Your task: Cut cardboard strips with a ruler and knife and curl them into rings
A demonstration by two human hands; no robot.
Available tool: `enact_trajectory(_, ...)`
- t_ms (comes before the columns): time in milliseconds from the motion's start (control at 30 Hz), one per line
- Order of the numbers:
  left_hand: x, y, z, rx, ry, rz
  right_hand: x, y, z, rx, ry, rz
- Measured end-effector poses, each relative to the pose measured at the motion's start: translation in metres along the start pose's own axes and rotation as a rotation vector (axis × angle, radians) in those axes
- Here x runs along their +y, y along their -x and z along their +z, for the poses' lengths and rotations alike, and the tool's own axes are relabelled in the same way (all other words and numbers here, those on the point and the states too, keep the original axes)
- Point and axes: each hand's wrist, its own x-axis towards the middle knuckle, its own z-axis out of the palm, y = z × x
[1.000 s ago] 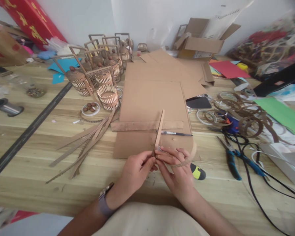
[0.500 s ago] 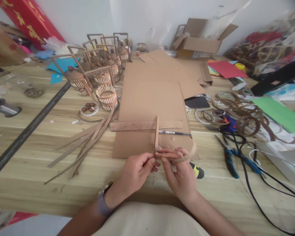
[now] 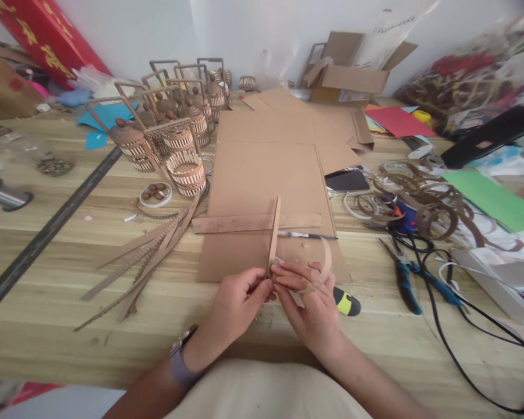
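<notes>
My left hand [image 3: 243, 298] pinches the near end of a narrow cardboard strip [image 3: 275, 230], which points away from me across a wider flat strip [image 3: 231, 223]. Closed beside it, my right hand [image 3: 311, 302] grips a thin curling strip [image 3: 326, 256] that arcs up past the fingers. The fingertips of both hands meet near the lower end of the upright strip, and they hide how the two strips join. A pen-like tool [image 3: 305, 235] lies just beyond. Under my right wrist shows a black and yellow-green handle [image 3: 347, 302].
Cardboard sheets [image 3: 266, 169] cover the middle of the table. Small baskets [image 3: 187, 173] with tall handles stand at the back left, near loose corrugated strips [image 3: 152, 262]. Pliers [image 3: 406, 279], black cables and coiled strips [image 3: 436, 218] lie to the right.
The thin strip in my right hand now curls upward in a loop instead of lying low to the right. Both hands stay close together; the view has shifted slightly.
</notes>
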Motion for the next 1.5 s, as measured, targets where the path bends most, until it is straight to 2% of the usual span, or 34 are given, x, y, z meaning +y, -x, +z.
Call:
enact_trajectory(233, 0.0009, -0.0001, 0.0015, -0.017, 0.013, 0.028, -0.0019, 0.0011, 0.0000, 0.010, 0.030, -0.029)
enact_trajectory(433, 0.0047, 0.0012, 0.0006, -0.080, 0.059, 0.005, 0.0040, -0.0004, -0.0052, -0.031, 0.029, 0.063)
enact_trajectory(600, 0.0026, -0.0007, 0.0008, -0.077, 0.118, -0.052, 0.0034, 0.0017, -0.0040, -0.012, 0.003, 0.051)
enact_trajectory(967, -0.0018, 0.0004, 0.0024, -0.044, 0.046, -0.019, 0.0003, 0.0009, 0.0008, -0.007, 0.022, 0.005)
enact_trajectory(1200, 0.0069, -0.0001, -0.0010, -0.108, 0.093, 0.007, 0.0014, 0.0036, -0.0042, -0.053, 0.003, 0.159)
enact_trajectory(1400, 0.0046, 0.0004, -0.0044, -0.169, 0.137, -0.007, 0.0032, 0.0028, -0.0067, -0.032, -0.005, 0.212)
enact_trajectory(1500, 0.0016, 0.0002, -0.0044, -0.150, 0.101, -0.008, 0.0037, 0.0027, -0.0064, -0.032, -0.008, 0.195)
